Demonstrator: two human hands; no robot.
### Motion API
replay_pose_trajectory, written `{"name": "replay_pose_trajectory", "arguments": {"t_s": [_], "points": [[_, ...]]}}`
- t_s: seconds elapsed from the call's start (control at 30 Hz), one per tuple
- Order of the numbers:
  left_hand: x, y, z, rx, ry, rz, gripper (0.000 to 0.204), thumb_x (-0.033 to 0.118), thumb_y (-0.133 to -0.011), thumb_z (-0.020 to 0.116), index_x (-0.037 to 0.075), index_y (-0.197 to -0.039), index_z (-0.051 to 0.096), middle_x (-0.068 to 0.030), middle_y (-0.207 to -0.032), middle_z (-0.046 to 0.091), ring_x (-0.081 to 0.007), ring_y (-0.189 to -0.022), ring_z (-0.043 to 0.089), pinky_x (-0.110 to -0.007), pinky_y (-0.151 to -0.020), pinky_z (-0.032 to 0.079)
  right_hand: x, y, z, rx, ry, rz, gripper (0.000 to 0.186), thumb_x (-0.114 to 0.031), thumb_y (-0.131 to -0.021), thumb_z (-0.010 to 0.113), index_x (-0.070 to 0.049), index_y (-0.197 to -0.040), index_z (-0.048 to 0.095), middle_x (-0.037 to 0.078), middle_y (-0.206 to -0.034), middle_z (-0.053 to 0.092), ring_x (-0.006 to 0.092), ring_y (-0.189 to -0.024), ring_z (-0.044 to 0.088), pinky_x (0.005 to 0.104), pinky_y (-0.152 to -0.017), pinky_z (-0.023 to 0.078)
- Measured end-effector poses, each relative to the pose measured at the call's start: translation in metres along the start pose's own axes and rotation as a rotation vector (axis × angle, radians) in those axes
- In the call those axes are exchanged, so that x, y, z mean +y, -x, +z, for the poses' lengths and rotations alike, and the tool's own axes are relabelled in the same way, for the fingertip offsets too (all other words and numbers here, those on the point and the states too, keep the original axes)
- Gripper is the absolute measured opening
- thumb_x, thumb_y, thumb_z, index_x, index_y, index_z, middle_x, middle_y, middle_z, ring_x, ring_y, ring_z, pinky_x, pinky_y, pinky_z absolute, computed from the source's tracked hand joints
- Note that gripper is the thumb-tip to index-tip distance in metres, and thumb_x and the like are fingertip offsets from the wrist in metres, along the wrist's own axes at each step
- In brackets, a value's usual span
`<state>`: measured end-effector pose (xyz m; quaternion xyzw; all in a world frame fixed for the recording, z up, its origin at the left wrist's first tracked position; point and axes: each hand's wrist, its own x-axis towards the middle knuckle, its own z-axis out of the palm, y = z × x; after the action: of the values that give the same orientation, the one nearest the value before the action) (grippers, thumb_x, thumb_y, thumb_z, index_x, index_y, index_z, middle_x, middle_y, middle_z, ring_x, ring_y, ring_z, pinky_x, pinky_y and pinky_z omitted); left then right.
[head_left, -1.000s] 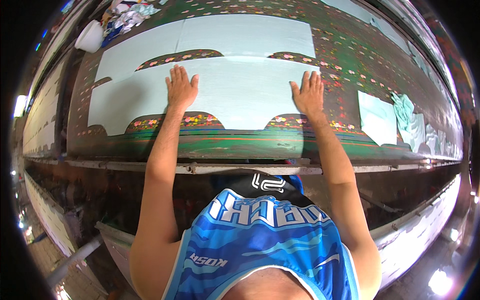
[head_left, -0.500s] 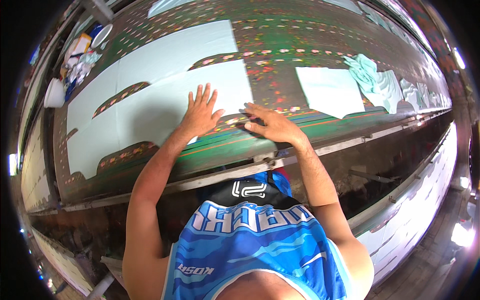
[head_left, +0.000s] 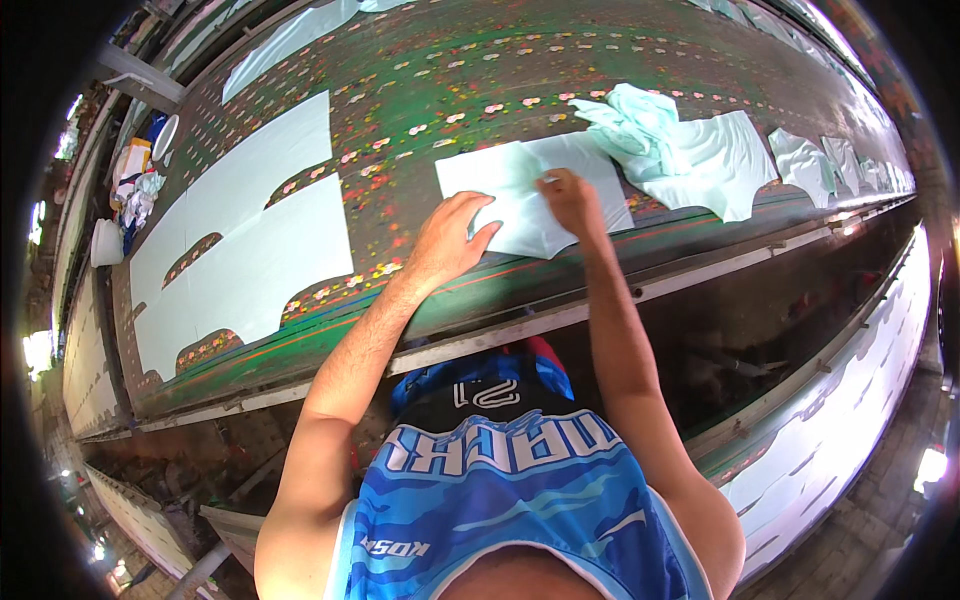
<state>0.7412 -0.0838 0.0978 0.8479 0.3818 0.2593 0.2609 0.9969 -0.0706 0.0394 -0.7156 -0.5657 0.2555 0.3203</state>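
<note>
A pale mint fabric piece (head_left: 515,215) lies on the long green printing table (head_left: 400,290), its middle lifted into soft folds. On its left edge rests my left hand (head_left: 450,240), thumb spread away from the fingers. My right hand (head_left: 573,203) is closed in a pinch on the same piece, with a bit of cloth showing at the fingertips. A bunched heap of mint fabric (head_left: 640,130) sits just beyond its right corner. To the left, cut fabric panels (head_left: 250,250) lie flat with curved gaps between them.
More fabric pieces (head_left: 735,160) line the table toward the right. A metal rail (head_left: 480,345) runs along the near edge. White tubs (head_left: 106,242) and crumpled cloths (head_left: 140,198) stand at the far left. Another fabric-covered table (head_left: 830,400) is behind on the right.
Both hands have moved right, from the flat panels to the separate fabric piece. My right hand has closed on that piece and wrinkled it. The view has shifted to the right.
</note>
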Motion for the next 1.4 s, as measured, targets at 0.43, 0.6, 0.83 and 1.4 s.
{"name": "replay_pose_trajectory", "arguments": {"t_s": [0.43, 0.6, 0.83, 1.4], "points": [[0.014, -0.053, 0.052, 0.021, -0.036, -0.138, 0.065, 0.023, -0.092, 0.078, 0.008, -0.148, 0.048, -0.0209, -0.126, 0.054, -0.0381, -0.116, 0.059, -0.046, -0.095, 0.054, 0.048, -0.043, -0.069, 0.261, 0.377, -0.292, 0.055, -0.026, -0.083, 0.082, -0.013, -0.132, 0.063, 0.020, -0.142, 0.053, 0.0428, -0.134, 0.047, 0.0570, -0.108, 0.040], [0.017, -0.072, 0.075, 0.028, -0.033, -0.091, 0.061, 0.025, -0.090, 0.080, 0.011, -0.143, 0.053, -0.0185, -0.122, 0.054, -0.0362, -0.110, 0.059, -0.046, -0.091, 0.053, 0.065, -0.067, -0.098, 0.133, 0.682, -0.074, 0.087, -0.046, -0.082, 0.081, -0.026, -0.157, 0.044, 0.025, -0.170, 0.008, 0.0570, -0.152, 0.009, 0.0789, -0.115, 0.016], [0.006, -0.088, 0.098, 0.017, -0.157, -0.191, 0.073, 0.028, -0.087, 0.082, 0.010, -0.148, 0.047, -0.0163, -0.128, 0.052, -0.0356, -0.117, 0.055, -0.046, -0.091, 0.054, 0.097, -0.108, -0.143, 0.024, 0.589, 0.035, 0.075, -0.028, -0.085, 0.073, -0.027, -0.155, 0.047, 0.030, -0.151, 0.040, 0.0531, -0.129, 0.050, 0.0623, -0.101, 0.050], [0.082, -0.166, 0.169, 0.251, -0.266, -0.390, 0.028, 0.017, -0.091, 0.075, 0.003, -0.115, 0.069, -0.0188, -0.110, 0.063, -0.0388, -0.109, 0.063, -0.047, -0.092, 0.053, 0.157, -0.160, -0.238, -0.271, -0.002, -0.107, 0.060, -0.017, -0.091, 0.064, -0.013, -0.149, 0.051, 0.023, -0.139, 0.063, 0.0404, -0.130, 0.060, 0.0453, -0.108, 0.048]]}}
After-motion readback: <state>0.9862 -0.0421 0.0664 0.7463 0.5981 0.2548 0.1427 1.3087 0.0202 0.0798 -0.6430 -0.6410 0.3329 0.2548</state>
